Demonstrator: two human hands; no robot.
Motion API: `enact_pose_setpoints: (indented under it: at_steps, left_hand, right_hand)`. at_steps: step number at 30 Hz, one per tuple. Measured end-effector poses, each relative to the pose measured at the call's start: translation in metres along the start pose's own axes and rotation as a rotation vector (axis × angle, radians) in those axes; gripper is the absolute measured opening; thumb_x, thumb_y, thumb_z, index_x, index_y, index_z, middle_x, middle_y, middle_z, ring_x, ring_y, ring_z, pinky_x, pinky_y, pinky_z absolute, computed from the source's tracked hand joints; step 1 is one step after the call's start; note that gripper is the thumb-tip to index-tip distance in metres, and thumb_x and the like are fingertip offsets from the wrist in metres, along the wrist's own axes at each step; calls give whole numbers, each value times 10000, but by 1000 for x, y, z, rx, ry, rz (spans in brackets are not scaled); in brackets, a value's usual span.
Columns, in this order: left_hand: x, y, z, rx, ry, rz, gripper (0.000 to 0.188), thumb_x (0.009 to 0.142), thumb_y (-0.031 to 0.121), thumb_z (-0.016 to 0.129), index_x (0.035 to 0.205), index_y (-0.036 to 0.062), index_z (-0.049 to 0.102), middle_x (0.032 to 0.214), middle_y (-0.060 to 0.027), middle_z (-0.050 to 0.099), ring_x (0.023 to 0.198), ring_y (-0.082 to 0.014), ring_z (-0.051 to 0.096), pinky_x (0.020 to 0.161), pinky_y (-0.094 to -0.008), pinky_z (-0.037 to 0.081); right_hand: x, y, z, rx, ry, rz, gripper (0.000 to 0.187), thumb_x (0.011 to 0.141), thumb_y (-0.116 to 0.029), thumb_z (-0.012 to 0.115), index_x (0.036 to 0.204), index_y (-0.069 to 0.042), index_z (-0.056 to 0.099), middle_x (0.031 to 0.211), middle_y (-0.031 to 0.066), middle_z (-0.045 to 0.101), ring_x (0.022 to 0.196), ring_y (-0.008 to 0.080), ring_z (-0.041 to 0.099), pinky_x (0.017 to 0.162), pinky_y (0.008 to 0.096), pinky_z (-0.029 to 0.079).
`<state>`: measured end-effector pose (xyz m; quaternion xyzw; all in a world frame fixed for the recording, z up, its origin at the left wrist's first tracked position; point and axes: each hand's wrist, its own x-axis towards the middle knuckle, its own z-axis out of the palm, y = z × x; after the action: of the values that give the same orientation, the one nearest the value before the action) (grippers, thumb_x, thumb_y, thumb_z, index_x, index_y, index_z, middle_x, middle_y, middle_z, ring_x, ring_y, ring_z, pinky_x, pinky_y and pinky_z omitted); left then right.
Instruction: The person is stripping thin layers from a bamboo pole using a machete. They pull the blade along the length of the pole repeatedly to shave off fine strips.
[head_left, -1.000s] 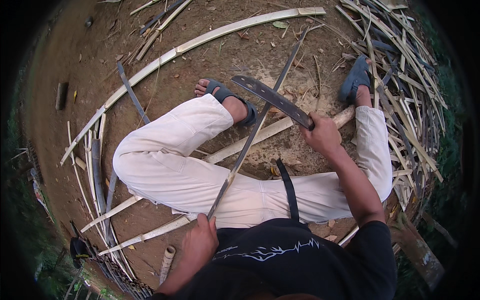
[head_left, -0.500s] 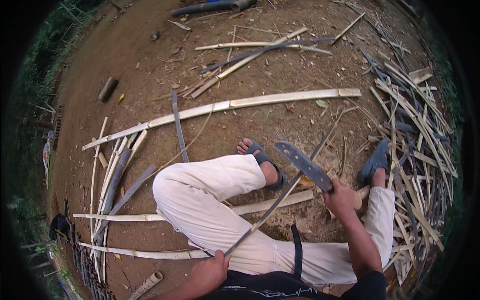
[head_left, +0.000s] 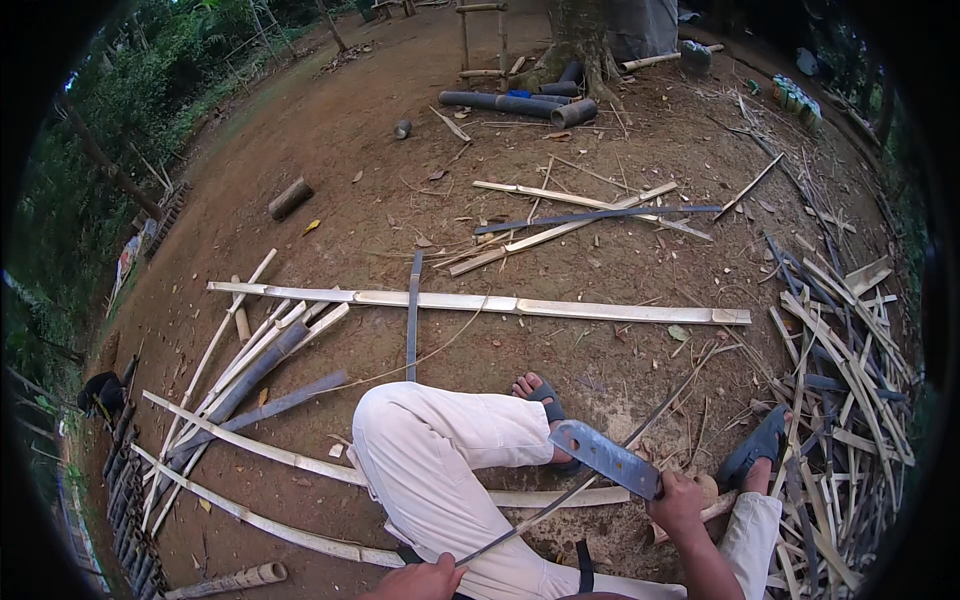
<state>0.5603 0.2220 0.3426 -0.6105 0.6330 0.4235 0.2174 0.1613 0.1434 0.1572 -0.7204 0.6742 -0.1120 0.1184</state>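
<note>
My left hand (head_left: 425,578), at the lower edge, grips the near end of a thin bamboo strip (head_left: 530,522). The strip slants up and to the right across my trousered leg (head_left: 440,440), its far end near the ground. In my right hand (head_left: 681,505) is a machete, fingers wrapped round the handle, which they mostly hide. Its broad dark blade (head_left: 606,458), with small holes, points up and left and crosses over the strip near the middle. Whether blade and strip touch, I cannot tell. Close to my right hand is a short piece of bamboo (head_left: 718,508).
A long split bamboo length (head_left: 580,309) lies across the dirt ahead. More split bamboo pieces (head_left: 240,360) lie at the left. A large heap of strips (head_left: 850,340) is at the right, beside my sandalled foot (head_left: 755,448). Dark bamboo tubes (head_left: 500,103) lie by a tree trunk (head_left: 580,40).
The view has tipped upward, so the ground and both hands sit lower in the picture and the tree shows. Both hands keep their grips, and the blade still crosses the strip.
</note>
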Motion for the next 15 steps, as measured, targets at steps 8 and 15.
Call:
enact_pose_setpoints:
  at_steps: [8, 15]
  left_hand:
    - [2, 3, 3, -21, -1, -20, 405, 1045, 364, 391, 996, -28, 483, 680, -270, 649, 708, -492, 660, 657, -589, 517]
    - [-5, -4, 6, -7, -24, -47, 402, 1038, 365, 409, 1003, -28, 488, 695, -291, 646, 706, -503, 658, 659, -608, 510]
  right_hand:
    - [36, 65, 17, -135, -2, 413, 232, 737, -218, 729, 833, -36, 622, 805, 200, 680, 772, 422, 672, 700, 520, 535]
    - [33, 52, 22, -112, -63, 342, 264, 762, -234, 729, 890, -20, 643, 848, 226, 691, 829, 421, 672, 745, 516, 532]
